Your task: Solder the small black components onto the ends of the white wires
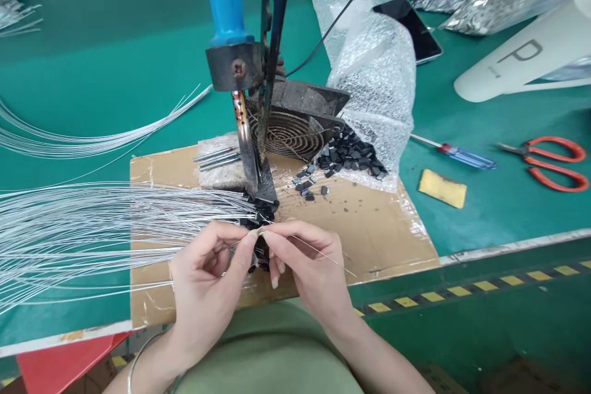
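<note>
My left hand [207,271] and my right hand [311,261] meet at the front of a brown cardboard sheet [383,240]. Thumb and forefinger of each are pinched together, the tips almost touching, around a thin wire [325,252] whose loose end sticks out past my right hand. What lies right between the fingertips is too small to make out. Just beyond them, small black connectors [258,212] sit at the ends of a thick bundle of white wires [92,215]. A soldering iron [228,9] with a blue handle is clamped above, its tip pointing down near these connectors.
Behind the iron stands a fan [295,132] with a wire guard. Loose black pieces [353,154] spill from bubble wrap [373,74]. To the right lie a yellow sponge [442,189], a screwdriver [466,156], red-handled pliers [549,160] and a phone [413,28]. More wires [152,129] lie left.
</note>
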`<state>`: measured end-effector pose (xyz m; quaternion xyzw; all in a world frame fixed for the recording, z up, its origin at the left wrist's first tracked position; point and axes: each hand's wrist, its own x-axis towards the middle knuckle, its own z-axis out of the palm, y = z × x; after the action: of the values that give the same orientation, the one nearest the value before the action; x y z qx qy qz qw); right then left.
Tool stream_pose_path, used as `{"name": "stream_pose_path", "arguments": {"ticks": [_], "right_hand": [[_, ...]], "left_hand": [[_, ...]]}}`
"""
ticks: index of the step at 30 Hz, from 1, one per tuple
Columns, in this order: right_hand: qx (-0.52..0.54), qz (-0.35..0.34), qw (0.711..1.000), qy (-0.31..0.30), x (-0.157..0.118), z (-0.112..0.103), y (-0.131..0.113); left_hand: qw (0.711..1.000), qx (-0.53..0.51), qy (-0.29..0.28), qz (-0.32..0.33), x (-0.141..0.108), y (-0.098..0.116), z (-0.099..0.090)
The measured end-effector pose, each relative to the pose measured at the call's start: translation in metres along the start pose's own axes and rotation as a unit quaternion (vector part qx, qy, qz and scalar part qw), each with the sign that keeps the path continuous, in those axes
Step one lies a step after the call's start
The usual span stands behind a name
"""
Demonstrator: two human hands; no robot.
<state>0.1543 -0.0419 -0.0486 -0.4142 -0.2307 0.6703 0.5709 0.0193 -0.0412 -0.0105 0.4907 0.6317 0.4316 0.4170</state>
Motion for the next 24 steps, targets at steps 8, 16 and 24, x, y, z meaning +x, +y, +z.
{"name": "stream_pose_path", "arguments": {"ticks": [8, 16, 24], "right_hand": [[-0.010, 0.017, 1.000, 0.005, -0.001, -0.001, -0.002], [-0.005, 0.031, 0.999, -0.004, 0.000, -0.002, -0.006], [0.003, 0.057, 0.998, -0.026, -0.001, -0.006, -0.013]], "left_hand": [[1.000, 0.025, 0.015, -0.003, -0.001, 0.001, 0.001], [0.999, 0.042, 0.008, 0.016, -0.003, -0.002, 0.000], [0.995, 0.068, -0.027, 0.070, -0.001, -0.010, -0.007]]}}
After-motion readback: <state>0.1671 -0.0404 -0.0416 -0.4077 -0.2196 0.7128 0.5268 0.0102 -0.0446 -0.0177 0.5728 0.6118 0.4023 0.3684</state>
